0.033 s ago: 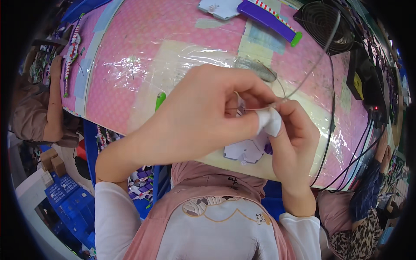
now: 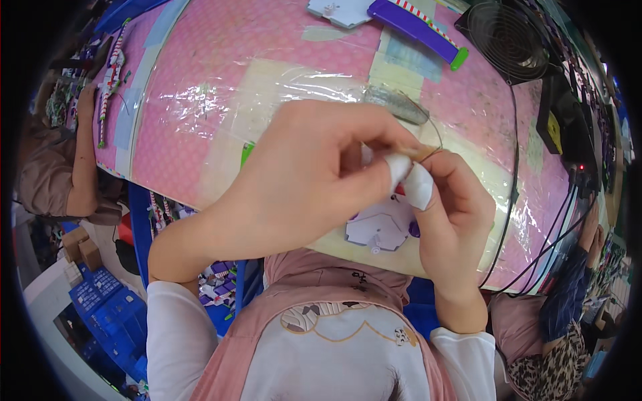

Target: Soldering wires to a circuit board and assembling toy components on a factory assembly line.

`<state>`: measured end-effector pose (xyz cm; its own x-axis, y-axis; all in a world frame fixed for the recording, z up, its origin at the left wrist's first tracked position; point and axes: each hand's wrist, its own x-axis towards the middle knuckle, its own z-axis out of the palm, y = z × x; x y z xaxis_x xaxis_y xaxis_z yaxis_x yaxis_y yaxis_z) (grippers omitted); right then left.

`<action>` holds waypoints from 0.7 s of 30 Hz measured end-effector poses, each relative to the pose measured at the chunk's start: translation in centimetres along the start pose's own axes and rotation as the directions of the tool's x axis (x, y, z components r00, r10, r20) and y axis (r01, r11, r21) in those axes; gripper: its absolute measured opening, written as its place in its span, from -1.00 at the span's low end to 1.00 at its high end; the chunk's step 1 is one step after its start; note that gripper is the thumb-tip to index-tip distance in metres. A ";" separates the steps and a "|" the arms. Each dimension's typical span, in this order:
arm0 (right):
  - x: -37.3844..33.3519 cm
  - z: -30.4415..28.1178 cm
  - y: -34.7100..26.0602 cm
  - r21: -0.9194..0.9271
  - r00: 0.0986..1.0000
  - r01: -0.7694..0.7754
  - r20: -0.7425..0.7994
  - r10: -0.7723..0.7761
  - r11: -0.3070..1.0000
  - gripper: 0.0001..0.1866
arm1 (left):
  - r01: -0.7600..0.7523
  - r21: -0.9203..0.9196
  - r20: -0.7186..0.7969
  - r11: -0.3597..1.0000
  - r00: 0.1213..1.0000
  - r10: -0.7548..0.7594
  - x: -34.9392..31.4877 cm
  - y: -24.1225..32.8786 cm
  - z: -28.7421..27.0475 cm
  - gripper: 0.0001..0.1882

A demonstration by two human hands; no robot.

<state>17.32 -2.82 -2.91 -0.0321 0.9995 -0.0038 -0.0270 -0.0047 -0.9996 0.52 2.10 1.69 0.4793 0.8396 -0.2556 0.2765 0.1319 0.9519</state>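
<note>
My left hand [image 2: 287,177] and my right hand [image 2: 458,220] meet above the table with their fingertips closed together. Both thumbs have white coverings on their tips. A thin dark wire [image 2: 438,130] curves down into the pinched fingertips; the exact grip is partly hidden. A small red bit [image 2: 400,190] shows between the thumbs. Beneath the hands lies a pale, angular plastic part [image 2: 378,230], with a purple piece [image 2: 414,229] beside it, half covered by my right thumb. A green piece [image 2: 247,152] pokes out behind my left wrist.
A silvery grey elongated piece [image 2: 398,105] lies just beyond my hands. Farther back are a purple curved part [image 2: 418,32] with a striped edge and a white part [image 2: 338,12]. A round black fan [image 2: 506,40] and black cables [image 2: 513,180] stand right. A co-worker's arm [image 2: 83,160] is left.
The grey cord that ran from my fingertips up past the fan is gone from view. My left fingertips have shifted slightly, and the red bit now shows between my thumbs.
</note>
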 end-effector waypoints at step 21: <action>0.0 2.4 -1.6 -0.027 0.982 -0.183 -0.051 0.182 0.983 -0.81 | -0.097 -0.073 -0.267 0.993 0.961 0.074 -2.5 -2.5 0.3 -0.83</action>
<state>14.99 -2.93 -1.28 0.0148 0.9823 -0.1866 0.0063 -0.1867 -0.9824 -1.13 -0.54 -0.11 0.2581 0.9573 -0.1301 0.1672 0.0884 0.9820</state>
